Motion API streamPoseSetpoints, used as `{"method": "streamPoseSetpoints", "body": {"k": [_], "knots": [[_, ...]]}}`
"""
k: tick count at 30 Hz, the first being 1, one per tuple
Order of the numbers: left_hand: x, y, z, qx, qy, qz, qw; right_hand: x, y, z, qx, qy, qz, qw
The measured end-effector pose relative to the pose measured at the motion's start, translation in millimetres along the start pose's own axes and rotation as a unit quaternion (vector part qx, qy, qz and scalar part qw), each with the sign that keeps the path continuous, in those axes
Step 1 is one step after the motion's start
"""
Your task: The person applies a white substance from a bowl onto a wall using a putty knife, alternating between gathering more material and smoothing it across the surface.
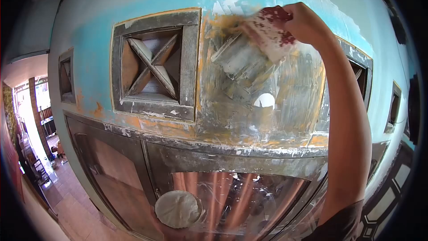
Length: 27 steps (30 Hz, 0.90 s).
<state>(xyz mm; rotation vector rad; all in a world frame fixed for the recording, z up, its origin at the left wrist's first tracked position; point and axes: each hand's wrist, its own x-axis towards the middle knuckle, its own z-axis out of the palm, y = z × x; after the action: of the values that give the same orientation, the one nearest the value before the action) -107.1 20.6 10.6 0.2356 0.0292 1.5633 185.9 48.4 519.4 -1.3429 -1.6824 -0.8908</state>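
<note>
Low and closest to me, a tub [178, 209] of pale paste sits in my left hand [164, 231]. Higher up, my right hand [303, 21] pinches a blotchy red-and-white sheet [271, 33] at the patchy wall [214, 120].

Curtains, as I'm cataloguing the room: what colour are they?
The curtains are salmon pink; head view shows it best.

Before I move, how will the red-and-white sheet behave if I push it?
The sheet is probably light, as it looks thin. It seems fairly stiff: held at one edge by the right hand, it spreads without clear droop.
</note>
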Motion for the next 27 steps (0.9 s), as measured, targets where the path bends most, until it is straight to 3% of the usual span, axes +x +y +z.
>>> {"method": "streamPoseSetpoints", "body": {"k": [2,3,6,8,12,15,17,18,19,20,21,22,23,27], "knots": [[5.2,-3.7,-19.9,0.008,0.011,0.032,0.999,-17.1,-28.2,10.9,0.11,-0.07,-0.034,0.991],[4.2,-4.6,-18.0,0.007,0.012,0.03,0.999,-33.0,-49.3,20.0,0.093,-0.096,-0.01,0.991],[4.5,-4.2,-7.4,0.012,0.014,0.026,1.0,-42.2,-46.2,57.2,0.008,-0.022,-0.078,0.997],[4.3,0.1,5.6,-0.017,0.003,-0.008,1.0,-21.9,-20.8,44.2,-0.022,0.016,-0.014,1.0],[2.2,8.2,3.1,-0.005,0.018,-0.023,1.0,3.5,26.0,-15.7,-0.027,0.086,-0.011,0.996],[12.6,5.0,-17.2,0.016,-0.009,-0.01,1.0,-18.0,-8.1,-23.6,0.122,0.01,0.01,0.992],[12.7,-0.2,-17.2,0.038,0.016,0.024,0.999,-43.9,-45.8,4.3,0.146,-0.059,-0.012,0.987],[34.1,-2.8,-37.4,0.04,0.014,0.021,0.999,-51.3,-58.0,27.6,0.081,-0.056,-0.039,0.994],[68.0,-6.0,-56.7,-0.064,-0.274,-0.041,0.959,-53.9,-59.7,48.3,0.015,-0.051,-0.066,0.996],[134.9,-11.9,-146.4,-0.164,-0.535,-0.101,0.823,-52.5,-51.4,55.9,0.012,-0.049,-0.063,0.997],[71.2,-9.4,-66.4,-0.166,-0.537,-0.102,0.821,-49.5,-43.0,61.2,0.029,-0.023,-0.042,0.998],[24.0,-7.0,-11.6,-0.09,-0.275,-0.068,0.955,-45.5,-34.6,65.6,0.049,0.001,-0.022,0.999],[-2.6,-4.9,10.6,-0.007,0.015,-0.028,0.999,-28.2,-6.8,60.3,0.026,0.003,-0.006,1.0],[-4.5,-16.2,-15.1,-0.005,0.006,0.026,1.0,-26.0,55.6,-21.5,0.006,0.051,0.038,0.998]]}}
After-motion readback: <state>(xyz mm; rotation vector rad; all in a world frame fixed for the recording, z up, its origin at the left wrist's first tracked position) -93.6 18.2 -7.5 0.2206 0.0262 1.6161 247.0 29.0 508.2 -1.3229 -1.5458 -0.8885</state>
